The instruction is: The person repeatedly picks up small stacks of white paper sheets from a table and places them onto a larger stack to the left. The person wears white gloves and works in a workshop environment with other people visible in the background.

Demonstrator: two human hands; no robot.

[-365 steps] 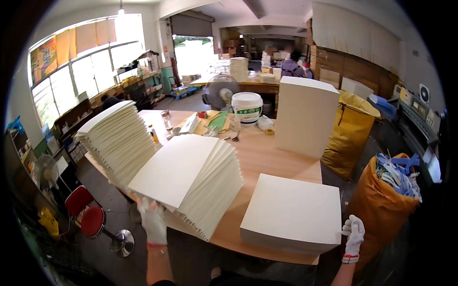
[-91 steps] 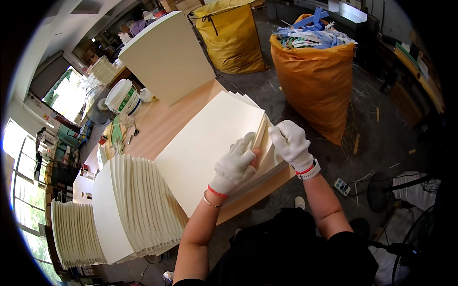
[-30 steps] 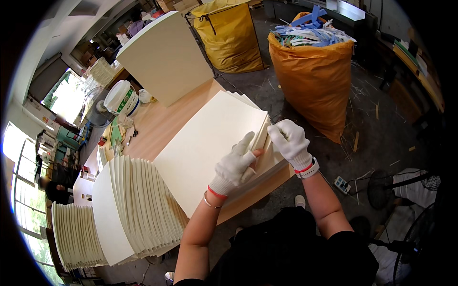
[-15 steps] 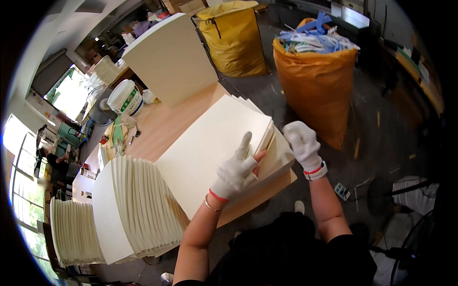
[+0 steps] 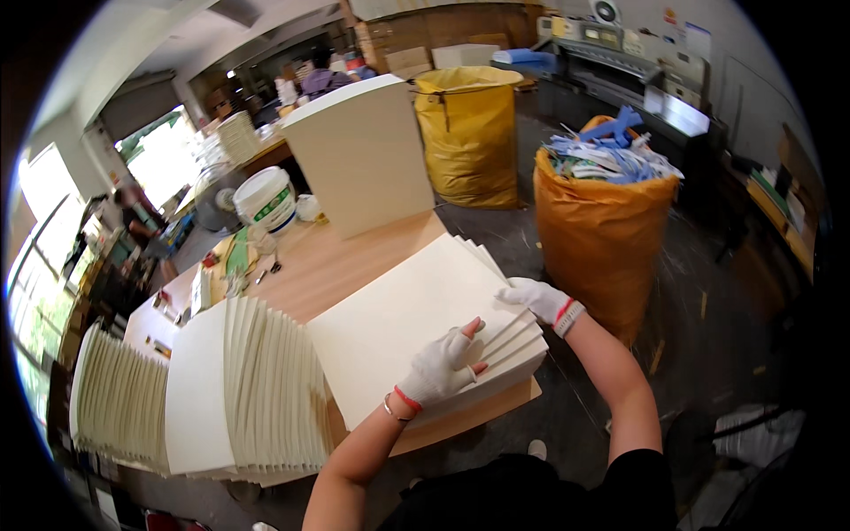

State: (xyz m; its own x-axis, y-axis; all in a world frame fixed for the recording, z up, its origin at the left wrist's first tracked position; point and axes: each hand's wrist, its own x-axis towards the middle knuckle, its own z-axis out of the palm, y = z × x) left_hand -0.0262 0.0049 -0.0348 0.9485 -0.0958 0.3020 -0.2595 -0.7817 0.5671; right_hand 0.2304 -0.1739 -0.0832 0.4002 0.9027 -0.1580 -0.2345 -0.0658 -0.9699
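A thick stack of large cream paper sheets (image 5: 416, 310) lies on the wooden table (image 5: 336, 265) in front of me. My left hand (image 5: 440, 367), in a white fingerless glove, rests flat on top of the stack near its front edge, thumb spread. My right hand (image 5: 537, 299), also gloved, grips the right edge of the stack, where the sheets are fanned into steps. To the left, two more fanned stacks of cream sheets (image 5: 248, 389) spread over the table end.
A tall cream paper block (image 5: 363, 155) stands at the table's far side beside a white bucket (image 5: 264, 196). An orange sack of paper scraps (image 5: 602, 230) and a yellow sack (image 5: 467, 133) stand on the floor to the right. People work in the background.
My right hand slid from the stack's front corner out to its right edge. My left hand stayed flat on top. My head lifted, bringing more of the room into view.
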